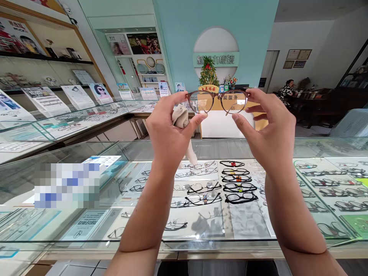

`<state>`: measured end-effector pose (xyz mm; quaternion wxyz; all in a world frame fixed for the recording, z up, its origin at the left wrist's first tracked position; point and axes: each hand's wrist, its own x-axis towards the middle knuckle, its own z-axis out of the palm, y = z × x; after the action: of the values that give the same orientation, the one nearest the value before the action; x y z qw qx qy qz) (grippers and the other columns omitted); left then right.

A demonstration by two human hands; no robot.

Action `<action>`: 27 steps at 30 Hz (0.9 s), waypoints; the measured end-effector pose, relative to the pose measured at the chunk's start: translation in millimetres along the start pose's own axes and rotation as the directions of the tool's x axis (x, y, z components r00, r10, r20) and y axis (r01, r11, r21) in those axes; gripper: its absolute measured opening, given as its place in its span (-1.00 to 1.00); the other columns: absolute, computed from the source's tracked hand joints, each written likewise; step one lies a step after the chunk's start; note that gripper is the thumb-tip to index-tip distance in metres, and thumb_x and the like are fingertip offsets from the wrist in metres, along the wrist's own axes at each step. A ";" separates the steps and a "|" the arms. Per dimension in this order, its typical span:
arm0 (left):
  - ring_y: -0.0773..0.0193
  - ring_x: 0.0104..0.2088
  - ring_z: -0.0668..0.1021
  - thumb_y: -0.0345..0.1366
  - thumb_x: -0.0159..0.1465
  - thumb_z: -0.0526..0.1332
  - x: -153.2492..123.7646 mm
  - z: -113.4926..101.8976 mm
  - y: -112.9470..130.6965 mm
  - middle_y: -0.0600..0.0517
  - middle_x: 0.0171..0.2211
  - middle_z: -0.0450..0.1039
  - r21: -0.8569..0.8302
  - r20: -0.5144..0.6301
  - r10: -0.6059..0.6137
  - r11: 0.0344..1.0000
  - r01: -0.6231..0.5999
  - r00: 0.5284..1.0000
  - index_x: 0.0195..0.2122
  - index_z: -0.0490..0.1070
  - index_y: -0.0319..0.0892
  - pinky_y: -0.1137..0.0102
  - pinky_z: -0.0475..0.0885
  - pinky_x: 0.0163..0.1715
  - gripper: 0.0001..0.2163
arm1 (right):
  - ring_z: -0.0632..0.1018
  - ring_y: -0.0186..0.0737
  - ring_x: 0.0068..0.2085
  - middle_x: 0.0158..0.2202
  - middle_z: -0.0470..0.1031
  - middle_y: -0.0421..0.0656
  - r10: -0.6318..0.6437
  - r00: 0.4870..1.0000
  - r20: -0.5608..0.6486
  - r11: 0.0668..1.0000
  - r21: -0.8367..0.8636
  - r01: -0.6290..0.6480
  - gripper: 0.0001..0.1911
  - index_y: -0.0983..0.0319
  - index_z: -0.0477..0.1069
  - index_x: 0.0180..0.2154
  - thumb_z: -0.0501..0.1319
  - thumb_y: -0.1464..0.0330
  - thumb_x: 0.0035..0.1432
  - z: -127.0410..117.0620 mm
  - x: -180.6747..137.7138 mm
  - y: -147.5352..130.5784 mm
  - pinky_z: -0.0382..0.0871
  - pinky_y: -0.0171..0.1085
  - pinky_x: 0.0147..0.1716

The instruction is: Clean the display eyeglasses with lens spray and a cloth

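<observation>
A pair of eyeglasses (pixel 217 96) with a dark brown frame and clear round lenses is held up level above the glass counter. My left hand (pixel 169 130) pinches its left end between thumb and index finger. A crumpled pale cloth (pixel 180 116) is also tucked in that hand, and a tail of it hangs below the palm. At the other end of the glasses, my right hand (pixel 268 126) has its index finger at the outer corner and its thumb near the lower rim; the remaining fingers are loosely bent.
Below my arms is a glass display case (pixel 207 245) with several rows of spectacle frames (pixel 240 187) inside. More glass cases (pixel 94 115) with standing cards run along the left. Beyond are a cashier desk (pixel 221 128) with a plant (pixel 208 73), and a seated person (pixel 285 92) at the far right.
</observation>
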<state>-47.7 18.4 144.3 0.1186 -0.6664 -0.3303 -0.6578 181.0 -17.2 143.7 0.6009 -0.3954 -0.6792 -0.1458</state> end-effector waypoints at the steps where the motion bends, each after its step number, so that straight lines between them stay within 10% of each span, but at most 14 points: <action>1: -0.05 0.18 0.66 0.03 0.29 0.54 0.2 -0.5 0.7 0.03 0.04 0.67 -0.002 0.007 -0.006 1.000 0.006 1.000 0.04 0.59 0.19 -0.03 0.64 0.15 -0.66 | 0.73 0.09 -0.04 0.17 0.67 -0.04 0.001 1.000 -0.001 1.000 -0.003 -0.001 -0.53 -0.04 0.52 0.29 0.35 0.21 0.39 0.3 0.0 0.8 0.69 0.12 -0.10; 27: -0.06 0.16 0.64 0.04 0.26 0.57 -0.4 -2.4 1.2 -0.01 -0.01 0.64 0.027 0.010 0.001 1.000 -0.001 1.000 0.04 0.57 0.14 0.01 0.64 0.11 -0.61 | 0.73 0.04 -0.13 0.17 0.67 -0.04 -0.002 1.000 0.022 1.000 -0.005 0.002 -0.48 -0.05 0.50 0.34 0.34 0.21 0.39 1.5 -0.8 5.3 0.71 0.13 -0.12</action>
<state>-48.9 16.0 144.6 0.1262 -0.6683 -0.3392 -0.6499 183.7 -13.1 141.1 0.5924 -0.3976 -0.6858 -0.1438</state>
